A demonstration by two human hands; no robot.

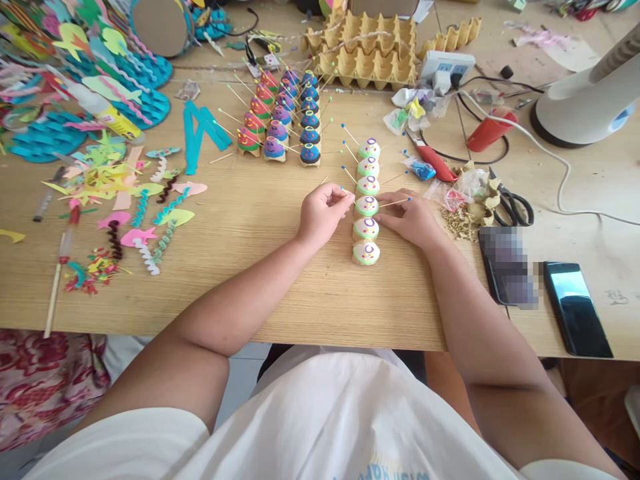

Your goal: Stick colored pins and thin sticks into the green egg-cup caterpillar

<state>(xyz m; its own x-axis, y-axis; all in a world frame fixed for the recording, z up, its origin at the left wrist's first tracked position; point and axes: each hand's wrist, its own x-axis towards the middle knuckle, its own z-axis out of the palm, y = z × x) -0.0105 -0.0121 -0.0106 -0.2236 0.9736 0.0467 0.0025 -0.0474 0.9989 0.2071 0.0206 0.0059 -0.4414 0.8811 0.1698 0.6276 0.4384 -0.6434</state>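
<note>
A row of small white-and-green domed figures [367,229], with purple rings and red dots on top, runs up the middle of the table. My left hand [324,212] is closed in a pinch on a thin blue-tipped stick at the left side of one figure [367,206]. On that figure's other side lies my right hand [411,219], thumb and fingers apart, fingertips at or very near the figures. Another blue-tipped stick [395,202] crosses in front of it from the figure. Similar sticks [350,133] jut from figures farther up the row.
Red, purple and blue figures [278,130] stand in rows behind, bristling with sticks. Cardboard egg trays [370,60] and a power strip [447,65] lie at the back. Paper cutouts [145,220] cover the left; scissors [513,203] and a phone [575,307] are right.
</note>
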